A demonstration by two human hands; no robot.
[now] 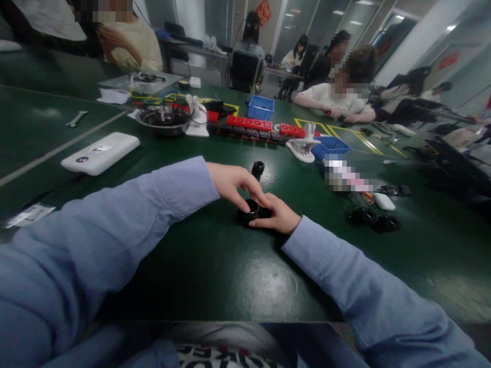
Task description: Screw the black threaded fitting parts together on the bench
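Note:
Both of my hands meet at a small black round part (250,209) resting on the dark green table (215,266). My left hand (233,185) reaches in from the left, its fingers curled down onto the top of the part. From the right, my right hand (279,214) wraps its fingers round the part's side. Just behind my hands stands a small black cylinder (258,169), upright and untouched.
A white flat device (100,152) lies at the left, a metal bowl (163,120) with cables behind it. Red blocks (249,122), blue bins (261,107) and a white clip (303,148) sit further back. Black ring parts (374,220) lie at the right. Other people sit across the table.

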